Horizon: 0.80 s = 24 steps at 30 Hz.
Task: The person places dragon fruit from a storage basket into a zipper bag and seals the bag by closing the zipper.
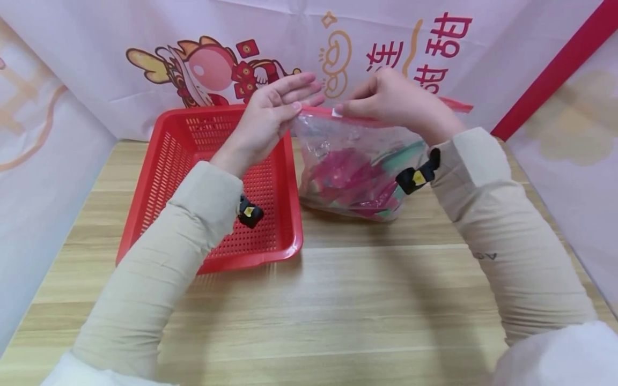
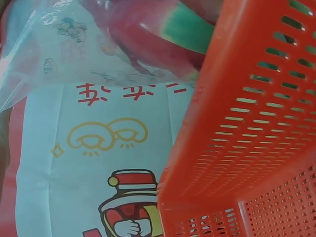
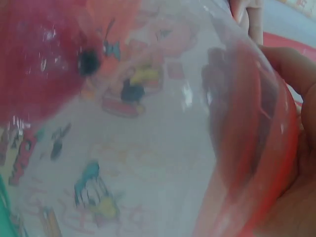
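Observation:
A clear zip bag (image 1: 347,171) with a red zip strip and small printed cartoon figures stands on the table, holding pink and green things whose kind the plastic blurs. My left hand (image 1: 265,115) pinches the left end of the zip strip between thumb and forefinger, the other fingers extended. On the same strip, to the right, my right hand (image 1: 386,99) grips the zip at its white slider (image 1: 336,112). In the right wrist view, the bag (image 3: 163,138) fills most of the picture, with part of the right hand (image 3: 296,173) at the edge.
A red perforated plastic basket (image 1: 294,220) stands left of the bag, under my left forearm; nothing shows inside it. The wood-grain table (image 1: 314,311) reaches back to a white printed cloth (image 1: 299,32). Similar cloth panels stand on both sides.

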### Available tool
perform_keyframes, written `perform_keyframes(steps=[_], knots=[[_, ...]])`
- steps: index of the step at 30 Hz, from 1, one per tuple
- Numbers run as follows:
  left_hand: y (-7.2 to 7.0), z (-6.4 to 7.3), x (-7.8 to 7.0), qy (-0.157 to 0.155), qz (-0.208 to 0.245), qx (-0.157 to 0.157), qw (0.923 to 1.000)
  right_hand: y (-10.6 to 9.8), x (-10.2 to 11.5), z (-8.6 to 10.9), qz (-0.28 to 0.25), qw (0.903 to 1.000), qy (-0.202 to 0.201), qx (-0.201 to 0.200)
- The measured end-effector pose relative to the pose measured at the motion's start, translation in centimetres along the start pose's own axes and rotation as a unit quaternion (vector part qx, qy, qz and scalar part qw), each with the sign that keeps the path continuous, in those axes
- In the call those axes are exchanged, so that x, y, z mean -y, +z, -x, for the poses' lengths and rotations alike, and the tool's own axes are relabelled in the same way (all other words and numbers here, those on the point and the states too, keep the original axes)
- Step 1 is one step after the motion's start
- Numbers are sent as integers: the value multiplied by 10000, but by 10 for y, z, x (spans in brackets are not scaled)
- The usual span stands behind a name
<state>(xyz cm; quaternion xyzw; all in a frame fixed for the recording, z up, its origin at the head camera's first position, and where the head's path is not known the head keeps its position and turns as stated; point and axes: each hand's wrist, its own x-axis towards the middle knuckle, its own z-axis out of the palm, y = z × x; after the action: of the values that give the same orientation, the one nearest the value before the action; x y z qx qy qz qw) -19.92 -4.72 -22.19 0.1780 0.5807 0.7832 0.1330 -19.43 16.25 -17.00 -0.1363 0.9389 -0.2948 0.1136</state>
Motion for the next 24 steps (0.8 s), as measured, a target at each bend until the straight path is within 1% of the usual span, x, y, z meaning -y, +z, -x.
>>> perform_keyframes(steps=[3, 5, 7, 10, 14, 16, 18, 22, 24], knots=[[1, -2, -2, -108, 153, 21, 9998, -5, -6, 3, -14, 9999, 99, 61], [3, -4, -3, -235, 119, 30, 9996, -7, -9, 3, -94, 9998, 123, 114], [5, -6, -4, -395, -7, 23, 9992, -8, -11, 4, -201, 9996, 130, 138], [8, -9, -5, -580, -457, -11, 9973, -8, -13, 3, -326, 9992, 157, 172], [14, -12, -3, -751, -1179, -43, 9902, -9, -14, 2, -370, 9987, 102, 322], [16, -14, -2, -771, -1347, -71, 9879, -10, -14, 1, -403, 9984, 86, 385], [17, -15, -1, -770, -1337, -154, 9879, -11, -14, 1, -384, 9984, 65, 410], [18, -15, 1, -667, -1195, -336, 9900, -9, -11, 1, -342, 9988, 58, 349], [18, -15, 1, -652, -1173, -370, 9903, -8, -10, 0, -316, 9990, 46, 315]])
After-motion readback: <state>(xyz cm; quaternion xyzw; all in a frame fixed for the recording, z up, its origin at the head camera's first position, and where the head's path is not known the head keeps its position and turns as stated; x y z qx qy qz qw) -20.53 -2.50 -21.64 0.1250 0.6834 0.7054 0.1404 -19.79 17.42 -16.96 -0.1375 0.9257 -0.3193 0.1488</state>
